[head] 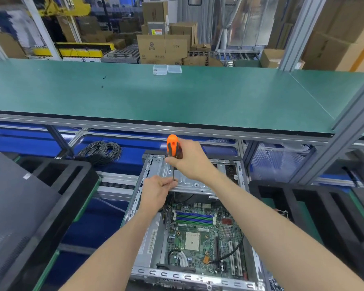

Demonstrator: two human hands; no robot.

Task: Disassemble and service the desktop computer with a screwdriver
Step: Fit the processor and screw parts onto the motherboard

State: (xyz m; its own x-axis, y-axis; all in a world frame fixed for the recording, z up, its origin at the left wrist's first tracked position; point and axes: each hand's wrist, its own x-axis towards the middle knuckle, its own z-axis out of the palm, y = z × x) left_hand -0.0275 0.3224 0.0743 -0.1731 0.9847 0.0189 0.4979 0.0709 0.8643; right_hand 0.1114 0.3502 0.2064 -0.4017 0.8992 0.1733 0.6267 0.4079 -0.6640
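1. At far left a dark panel (pixel 15 198) lies flat on black foam trays (pixel 57 179); we take it for the removed side cover, parked clear of the work.
2. A coil of grey cable (pixel 100 151) sits on the lower level behind the desktop computer (pixel 189 227), apart from it.
3. Our left hand (pixel 158 192) pinches the screwdriver's shaft low down at the metal drive bracket (pixel 189 181), probably steadying the tip over a screw.
4. Our right hand (pixel 189 160) grips the orange-and-black screwdriver (pixel 172 148) handle, held near upright so it can turn.
5. The computer lies open just below, its motherboard (pixel 200 234) exposed.
6. The tip and any screw are hidden behind the left fingers; we cannot tell whether it is seated. The case's near edge is cut off, and the two clear boxes (pixel 167 69) on the green bench (pixel 177 97) are too small to see into.
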